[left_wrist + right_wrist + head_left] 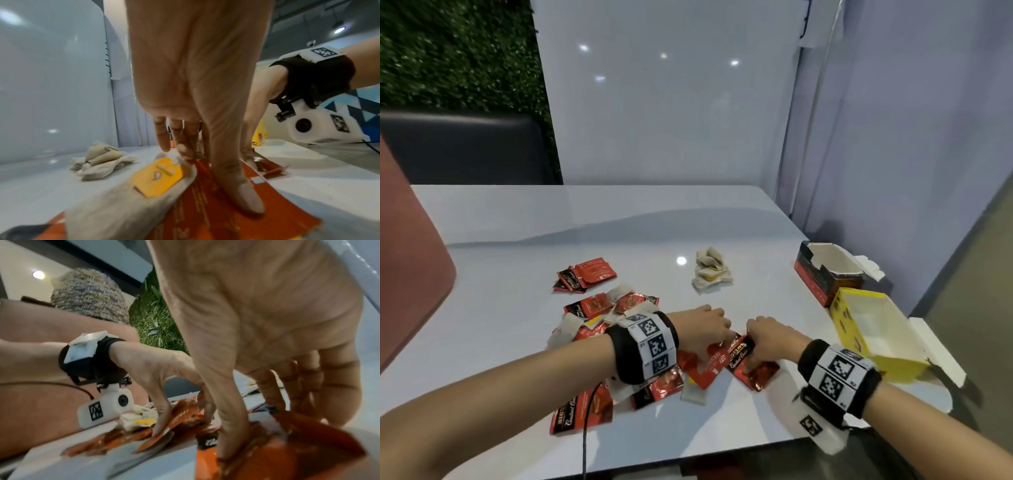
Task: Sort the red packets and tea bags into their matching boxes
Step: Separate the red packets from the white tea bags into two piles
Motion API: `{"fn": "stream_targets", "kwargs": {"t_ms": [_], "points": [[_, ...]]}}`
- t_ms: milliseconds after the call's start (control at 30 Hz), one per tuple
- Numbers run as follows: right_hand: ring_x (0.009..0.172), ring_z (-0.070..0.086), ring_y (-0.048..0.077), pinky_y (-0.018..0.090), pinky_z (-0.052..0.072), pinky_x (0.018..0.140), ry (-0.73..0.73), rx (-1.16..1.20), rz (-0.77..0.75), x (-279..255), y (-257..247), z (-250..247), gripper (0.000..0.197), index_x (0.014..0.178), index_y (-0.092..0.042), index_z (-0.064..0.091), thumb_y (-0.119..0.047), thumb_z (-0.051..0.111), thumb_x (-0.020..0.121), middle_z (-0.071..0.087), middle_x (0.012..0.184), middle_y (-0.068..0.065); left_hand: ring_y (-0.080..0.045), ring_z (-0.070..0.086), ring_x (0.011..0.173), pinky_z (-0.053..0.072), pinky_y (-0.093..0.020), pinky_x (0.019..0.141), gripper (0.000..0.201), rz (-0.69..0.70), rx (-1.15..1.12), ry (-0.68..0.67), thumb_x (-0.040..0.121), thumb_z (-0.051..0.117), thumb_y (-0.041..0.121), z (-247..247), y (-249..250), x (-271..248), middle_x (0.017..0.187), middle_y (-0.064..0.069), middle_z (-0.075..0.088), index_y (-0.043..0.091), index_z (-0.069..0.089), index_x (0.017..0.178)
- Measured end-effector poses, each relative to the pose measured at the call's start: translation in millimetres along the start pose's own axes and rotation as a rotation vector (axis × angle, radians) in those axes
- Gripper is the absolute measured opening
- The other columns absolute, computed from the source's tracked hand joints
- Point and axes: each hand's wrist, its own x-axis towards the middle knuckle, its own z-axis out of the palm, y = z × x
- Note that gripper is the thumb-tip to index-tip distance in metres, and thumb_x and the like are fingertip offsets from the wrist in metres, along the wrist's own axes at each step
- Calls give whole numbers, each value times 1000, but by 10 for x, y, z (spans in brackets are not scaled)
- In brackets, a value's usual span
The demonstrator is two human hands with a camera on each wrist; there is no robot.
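Several red packets (592, 305) and loose tea bags lie mixed in a heap at the table's near left. My left hand (722, 342) arches over one red packet (710, 368). Its thumb (244, 199) presses the packet's near part and its fingertips (185, 152) pinch the far edge. My right hand (753, 353) grips another red packet (760, 373), thumb on top and fingers curled behind its raised edge (287, 451). A tea bag with a yellow tag (158, 175) overlaps the left packet. A small pile of tea bags (710, 270) sits apart, farther back.
Two open boxes stand at the right edge: a red-and-black one (811, 277) and, nearer, a yellow one (846, 322), both with flaps out. A pink chair back (410, 257) rises at the left. A black cable (585, 428) crosses the table's front edge.
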Motion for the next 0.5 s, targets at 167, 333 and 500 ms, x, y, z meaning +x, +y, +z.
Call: {"fn": "stream_targets", "kwargs": {"t_ms": [167, 333, 500], "points": [[89, 51, 18, 27, 41, 65, 9, 173, -18, -22, 23, -71, 46, 94, -17, 41, -30, 79, 70, 57, 102, 4, -21, 55, 96, 41, -26, 80, 26, -88, -494, 226, 83, 67, 24, -165, -276, -314, 103, -9, 62, 5, 65, 101], [90, 53, 14, 15, 39, 58, 135, 428, -2, -103, 213, -205, 32, 99, -20, 46, -24, 71, 80, 56, 102, 0, -18, 64, 83, 50, -23, 66, 21, -387, -924, 507, 86, 64, 28, -286, -830, -618, 97, -5, 67, 13, 58, 100], [78, 58, 9, 16, 40, 54, 262, 711, -10, -236, 345, -274, 27, 98, -19, 53, -22, 72, 79, 59, 86, -7, -20, 58, 96, 45, -18, 62, 39, -502, -639, 192, 84, 66, 29, -103, -952, -362, 112, -6, 58, 11, 56, 117]]}}
